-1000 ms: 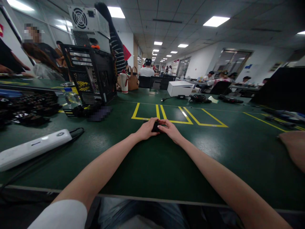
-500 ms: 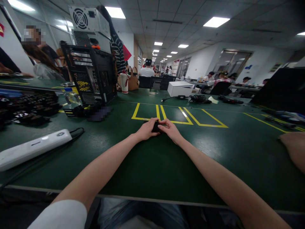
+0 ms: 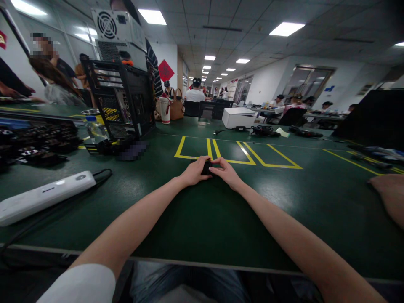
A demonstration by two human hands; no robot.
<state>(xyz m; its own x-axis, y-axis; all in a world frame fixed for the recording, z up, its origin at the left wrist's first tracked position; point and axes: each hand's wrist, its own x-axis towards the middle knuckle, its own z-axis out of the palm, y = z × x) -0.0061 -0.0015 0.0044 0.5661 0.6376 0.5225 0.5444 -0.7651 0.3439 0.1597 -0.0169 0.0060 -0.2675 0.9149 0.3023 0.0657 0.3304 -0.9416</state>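
Both my hands meet at the middle of the dark green table, just below the yellow tape outlines. Between them is a small black object, mostly hidden by fingers, so its kind cannot be made out. My left hand is closed around its left side. From the right, the thumb and fingers of my right hand pinch at the object's near side and top.
A white power strip with a black cable lies at left. Behind it are a pile of black parts, a water bottle and an open computer case. A white box stands at the back. Another person's hand rests at right.
My right thumb and fingers have shifted very slightly on the black object; my left hand stays put. Behind the computer case, a person in striped clothing has moved left.
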